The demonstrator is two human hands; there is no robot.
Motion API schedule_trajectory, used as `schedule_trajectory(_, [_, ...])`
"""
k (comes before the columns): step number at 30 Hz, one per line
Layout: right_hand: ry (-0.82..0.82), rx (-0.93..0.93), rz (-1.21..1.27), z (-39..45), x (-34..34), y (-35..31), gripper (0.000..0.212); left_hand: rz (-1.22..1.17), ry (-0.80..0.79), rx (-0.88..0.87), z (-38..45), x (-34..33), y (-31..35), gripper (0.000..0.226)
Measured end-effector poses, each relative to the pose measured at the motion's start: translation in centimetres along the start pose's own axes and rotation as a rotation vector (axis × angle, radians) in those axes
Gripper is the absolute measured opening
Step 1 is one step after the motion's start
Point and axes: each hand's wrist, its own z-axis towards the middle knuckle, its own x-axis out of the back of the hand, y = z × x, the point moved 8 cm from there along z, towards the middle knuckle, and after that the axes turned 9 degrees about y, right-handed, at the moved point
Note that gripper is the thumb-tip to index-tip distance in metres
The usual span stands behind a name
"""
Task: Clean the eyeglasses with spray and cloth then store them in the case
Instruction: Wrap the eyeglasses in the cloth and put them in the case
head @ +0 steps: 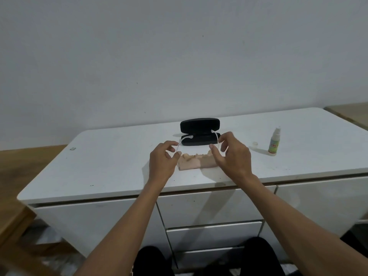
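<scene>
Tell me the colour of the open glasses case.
Black, inside and out; the case shows in the head view.

Both forearms are stretched forward, converging slightly. The left hand [162, 156] is held with fingers curled, thumb and forefinger pinched on one side of the eyeglasses [184, 139]. The right hand [232, 154] is curled likewise, thumb and fingers pinched on the opposite side.

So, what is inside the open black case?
The case interior shows only dark lining; the eyeglasses' clear temple tips reach over its front edge. Its floor is partly hidden, so contents are uncertain.
</scene>
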Motion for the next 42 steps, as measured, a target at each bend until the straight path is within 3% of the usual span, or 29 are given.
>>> schedule_trajectory(3, [-0.048, -0.068, 0.095, 0.2, -0.4, 0.6, 0.039, -0.038, -0.005, -0.043, 0.0, -0.1, 0.2, 0.024])
schedule_trajectory(7, [-0.083, -0.073, 0.125, 0.6, -0.9, 1.2, 0.016, -0.009, -0.033, -0.094, 0.2, -0.5, 0.1, 0.024])
schedule_trajectory(13, [-0.141, -0.111, 0.146, 1.2, -1.2, 1.5, 0.015, 0.225, -0.176, -0.252, 0.2, -2.0, 1.2, 0.028])
schedule_trajectory(18, [-0.209, -0.066, 0.137, 1.6, -2.1, 0.9, 0.011, 0.279, -0.209, -0.241, 0.4, -2.7, 1.2, 0.015])
schedule_trajectory(22, [-0.269, -0.027, 0.103, 1.6, -2.9, 0.1, 0.006, 0.096, -0.260, -0.081, 0.8, -2.3, 0.2, 0.014])
schedule_trajectory(25, [-0.336, 0.010, 0.047, 1.2, -3.8, -0.3, 0.008, -0.030, -0.205, 0.039, 1.5, -1.0, -1.1, 0.014])
schedule_trajectory(29, [-0.447, 0.021, -0.012, 0.2, -5.1, -0.4, 0.013, 0.003, -0.123, -0.019, 1.8, 0.7, -1.0, 0.011])
schedule_trajectory(32, [-0.471, 0.035, -0.015, -0.2, -5.2, -0.6, 0.012, 0.021, -0.170, -0.060, 1.6, 0.7, -0.4, 0.005])
schedule_trajectory(35, [-0.440, 0.020, -0.008, -0.1, -4.4, -0.1, 0.017, 0.100, -0.281, -0.107, 1.0, -0.2, -0.1, 0.029])
schedule_trajectory(38, [-0.511, -0.003, -0.037, -0.3, -4.0, 0.6, 0.031, 0.210, -0.406, -0.131, 0.3, -1.2, -0.3, 0.060])
schedule_trajectory(42, [-0.620, 0.006, -0.059, -1.0, -4.2, 1.5, 0.057, 0.269, -0.457, -0.160, -0.3, -1.9, -0.3, 0.069])
